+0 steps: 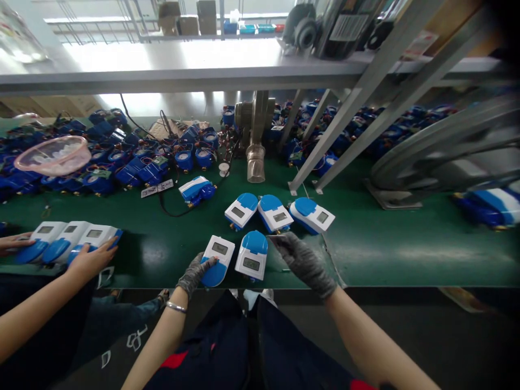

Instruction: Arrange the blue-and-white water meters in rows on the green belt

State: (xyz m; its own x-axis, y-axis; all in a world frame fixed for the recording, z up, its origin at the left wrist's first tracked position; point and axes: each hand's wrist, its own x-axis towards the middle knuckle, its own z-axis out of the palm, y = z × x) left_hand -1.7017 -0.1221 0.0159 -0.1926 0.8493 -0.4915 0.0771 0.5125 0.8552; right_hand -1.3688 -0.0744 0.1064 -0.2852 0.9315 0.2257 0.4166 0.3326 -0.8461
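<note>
As seen from the head: five blue-and-white meters close in front, one tipped meter behind; three neighbouring meters between a co-worker's hands.
Left hand: reaching forward, grip clasped around the held meter, thumb on top.
Right hand: slanting inward, palm down; cannot tell if grasping anything.
Held meter: within the left grip, at the counter's front edge.

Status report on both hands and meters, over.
Left hand gripping a blue-and-white meter. Right hand holding a thin item, identity unclear. Four more meters close by. Co-worker's hands at far left, on three others.
</note>
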